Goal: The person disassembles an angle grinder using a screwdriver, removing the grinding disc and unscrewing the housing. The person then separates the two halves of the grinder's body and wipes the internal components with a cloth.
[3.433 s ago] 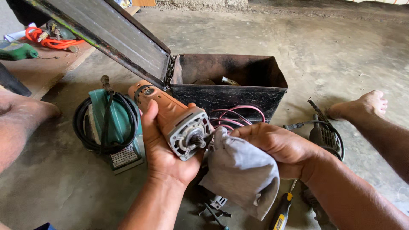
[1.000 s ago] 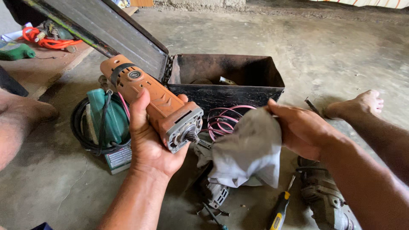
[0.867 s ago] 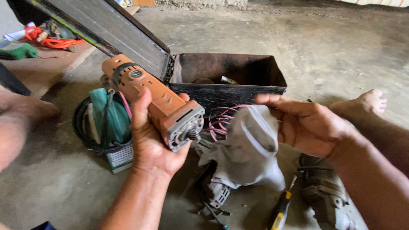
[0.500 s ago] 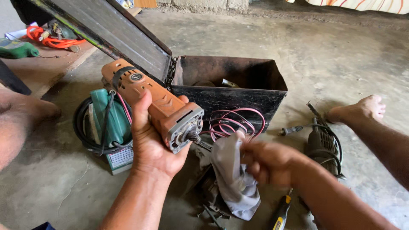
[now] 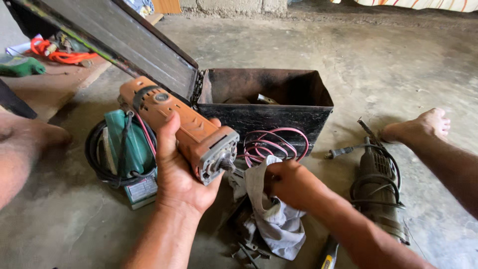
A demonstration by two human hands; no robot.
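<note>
Orange power tool [image 5: 186, 132], gripped by left hand [image 5: 181, 174], points its shaft down-right toward right hand [image 5: 294, 184], which clutches grey rag [image 5: 271, 214] just beside it.

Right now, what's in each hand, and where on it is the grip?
The left hand wraps the orange power tool around its body, behind the spindle end. The right hand clutches the grey rag by its bunched upper part.
</note>
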